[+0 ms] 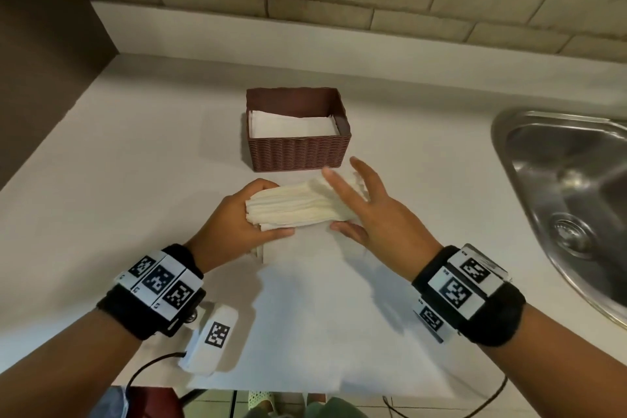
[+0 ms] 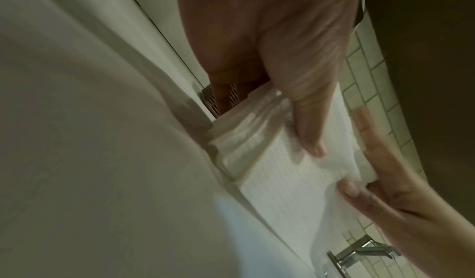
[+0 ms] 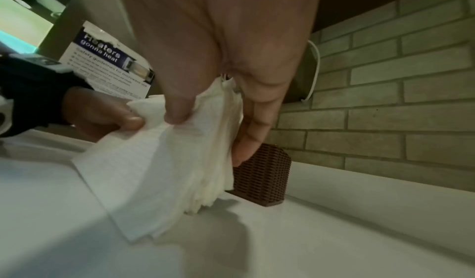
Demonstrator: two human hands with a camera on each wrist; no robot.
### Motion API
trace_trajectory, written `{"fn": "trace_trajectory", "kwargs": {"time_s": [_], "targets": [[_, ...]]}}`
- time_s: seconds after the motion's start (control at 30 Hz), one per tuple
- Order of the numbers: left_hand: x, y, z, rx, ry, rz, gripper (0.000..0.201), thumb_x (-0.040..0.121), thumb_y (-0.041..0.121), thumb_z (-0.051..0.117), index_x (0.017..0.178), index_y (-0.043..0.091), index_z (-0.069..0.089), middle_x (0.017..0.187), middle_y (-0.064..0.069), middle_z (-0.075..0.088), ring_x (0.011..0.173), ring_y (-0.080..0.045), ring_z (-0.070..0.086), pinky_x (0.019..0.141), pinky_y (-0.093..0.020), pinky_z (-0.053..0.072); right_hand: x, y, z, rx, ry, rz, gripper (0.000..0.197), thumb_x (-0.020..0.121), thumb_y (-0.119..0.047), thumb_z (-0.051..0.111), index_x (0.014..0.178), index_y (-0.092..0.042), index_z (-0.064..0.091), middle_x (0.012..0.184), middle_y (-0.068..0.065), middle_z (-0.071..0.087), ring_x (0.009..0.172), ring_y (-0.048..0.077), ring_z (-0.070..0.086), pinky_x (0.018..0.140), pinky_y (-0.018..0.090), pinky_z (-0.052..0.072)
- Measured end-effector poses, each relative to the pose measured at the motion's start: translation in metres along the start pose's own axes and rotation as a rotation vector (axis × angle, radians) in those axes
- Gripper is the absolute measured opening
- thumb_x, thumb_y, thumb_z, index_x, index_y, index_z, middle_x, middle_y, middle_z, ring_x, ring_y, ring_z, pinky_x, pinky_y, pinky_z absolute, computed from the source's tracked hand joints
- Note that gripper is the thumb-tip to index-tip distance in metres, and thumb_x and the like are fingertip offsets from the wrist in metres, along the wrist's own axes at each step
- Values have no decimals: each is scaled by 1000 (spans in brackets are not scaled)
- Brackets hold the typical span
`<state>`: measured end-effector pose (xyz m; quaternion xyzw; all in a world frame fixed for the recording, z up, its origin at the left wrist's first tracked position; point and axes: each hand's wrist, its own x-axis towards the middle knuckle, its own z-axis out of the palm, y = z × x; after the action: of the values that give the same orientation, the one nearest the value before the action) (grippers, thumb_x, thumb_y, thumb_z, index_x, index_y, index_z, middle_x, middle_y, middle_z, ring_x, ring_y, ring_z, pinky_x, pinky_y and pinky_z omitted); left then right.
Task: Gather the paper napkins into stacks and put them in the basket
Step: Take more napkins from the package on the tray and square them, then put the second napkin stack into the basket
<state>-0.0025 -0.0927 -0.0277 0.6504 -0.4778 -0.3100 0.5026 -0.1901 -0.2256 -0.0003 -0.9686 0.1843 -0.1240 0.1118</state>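
A thick stack of white paper napkins (image 1: 298, 205) hangs just above the counter, in front of the brown woven basket (image 1: 298, 149). My left hand (image 1: 258, 210) grips its left end, fingers curled over the top and thumb underneath. My right hand (image 1: 339, 200) pinches the right end, thumb below and fingers stretched over the top. In the right wrist view the stack (image 3: 180, 170) fans downward between my thumb and fingers (image 3: 245, 140), with the basket (image 3: 262, 176) just behind. More napkins (image 1: 291, 127) lie flat inside the basket. Loose napkins (image 1: 305, 299) lie spread on the counter beneath my wrists.
A steel sink (image 1: 576, 197) is set into the counter at the right, and its tap (image 2: 365, 252) shows in the left wrist view. A brick-tiled wall stands close behind the basket. A white tagged device (image 1: 210, 339) with a cable sits under my left wrist near the counter's front edge.
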Motion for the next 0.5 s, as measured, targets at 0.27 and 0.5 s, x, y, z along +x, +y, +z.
{"fn": "trace_trajectory", "kwargs": {"time_s": [0.27, 0.5], "targets": [[4, 13, -4, -181, 4, -75, 61, 47, 56, 82, 94, 24, 62, 93, 18, 72, 88, 1, 65, 75, -7, 50, 6, 9, -22, 514, -180, 266, 98, 75, -38, 71, 144, -43, 3, 134, -6, 46, 113, 3, 50, 98, 18, 40], [11, 47, -10, -654, -95, -363, 43, 86, 34, 49, 125, 17, 55, 119, 0, 68, 108, -14, 64, 83, -22, 56, 15, -6, -26, 1181, -90, 503, 75, 73, -33, 75, 137, -26, 35, 130, -7, 57, 118, 8, 56, 102, 32, 46]]}}
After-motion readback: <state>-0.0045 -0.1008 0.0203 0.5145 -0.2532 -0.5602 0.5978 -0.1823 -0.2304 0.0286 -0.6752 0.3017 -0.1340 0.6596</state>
